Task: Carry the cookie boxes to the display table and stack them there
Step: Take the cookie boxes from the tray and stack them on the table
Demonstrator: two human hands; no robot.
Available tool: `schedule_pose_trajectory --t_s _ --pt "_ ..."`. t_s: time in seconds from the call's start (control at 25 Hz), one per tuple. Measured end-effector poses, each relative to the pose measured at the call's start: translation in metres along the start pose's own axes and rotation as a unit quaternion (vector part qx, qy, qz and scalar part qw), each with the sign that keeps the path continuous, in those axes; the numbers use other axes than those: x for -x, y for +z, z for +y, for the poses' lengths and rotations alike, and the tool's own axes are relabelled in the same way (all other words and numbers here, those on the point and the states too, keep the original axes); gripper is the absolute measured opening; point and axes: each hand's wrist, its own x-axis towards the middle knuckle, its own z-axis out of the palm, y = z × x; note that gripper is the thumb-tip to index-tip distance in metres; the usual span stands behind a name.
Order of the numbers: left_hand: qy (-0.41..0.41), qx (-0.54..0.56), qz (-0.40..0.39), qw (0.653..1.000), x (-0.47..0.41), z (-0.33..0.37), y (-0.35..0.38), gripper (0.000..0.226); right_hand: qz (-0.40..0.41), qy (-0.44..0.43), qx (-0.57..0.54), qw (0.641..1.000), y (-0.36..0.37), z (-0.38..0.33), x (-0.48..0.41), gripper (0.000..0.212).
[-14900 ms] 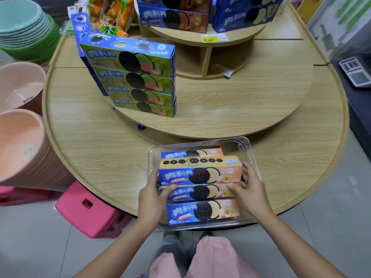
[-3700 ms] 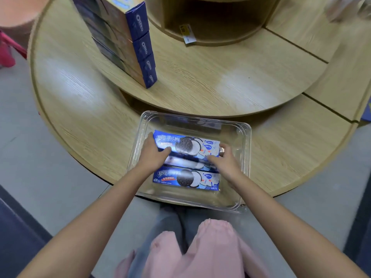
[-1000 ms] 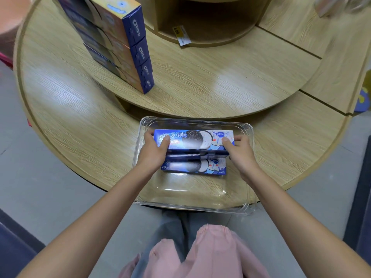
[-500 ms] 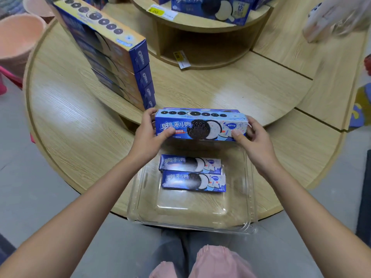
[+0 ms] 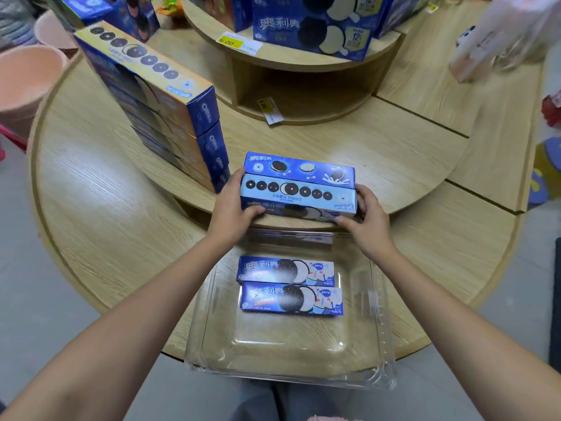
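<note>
Blue cookie boxes (image 5: 299,189), two side by side, are clamped at their ends between the left hand (image 5: 232,205) and right hand (image 5: 365,217) at the wooden tabletop (image 5: 379,153) tier's edge, beside a taller stack (image 5: 170,117), above a clear tray (image 5: 379,329) holding two more boxes (image 5: 288,284).

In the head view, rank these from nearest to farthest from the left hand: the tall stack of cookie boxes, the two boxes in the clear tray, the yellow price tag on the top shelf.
From the left hand:
1. Tall stack of cookie boxes, just beyond it, to its left on the middle tier.
2. Two boxes in the clear tray, nearer the person, slightly right.
3. Yellow price tag, far back on the top shelf's edge.
</note>
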Motion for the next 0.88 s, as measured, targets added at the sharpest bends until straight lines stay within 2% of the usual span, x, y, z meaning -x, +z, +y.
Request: schedule_pose_trajectory --t_s 0.16,0.32,0.44,0.52,0.6,0.68,0.88 --pt "-0.017 0.025 -0.028 0.999 -0.001 0.000 -0.009 0.086 -0.020 0.008 -0.019 1.000 -0.010 0.000 -0.001 0.072" --pt "-0.116 0.070 -0.032 0.990 -0.009 0.019 -0.016 0.061 0.000 0.101 -0.092 0.991 -0.023 -0.018 -0.020 0.053" --pt "-0.185 0.066 -0.080 0.977 -0.028 0.031 -0.014 0.049 -0.036 0.143 -0.014 0.989 -0.020 -0.032 -0.044 0.046" --pt "-0.198 0.099 -0.064 0.973 -0.034 0.037 -0.012 0.044 -0.050 0.132 -0.015 0.990 -0.013 -0.037 -0.052 0.034" --pt "-0.183 0.122 -0.009 0.975 -0.035 0.042 -0.012 0.038 -0.019 0.093 -0.034 0.995 -0.013 -0.041 -0.055 0.021" --pt "-0.148 0.132 0.038 0.979 -0.033 0.048 -0.016 0.039 -0.007 0.047 -0.064 0.997 -0.022 -0.050 -0.055 0.026" --pt "-0.089 0.139 0.038 0.986 -0.025 0.063 -0.029 0.056 -0.041 0.008 -0.108 0.993 -0.060 -0.073 -0.053 0.036"
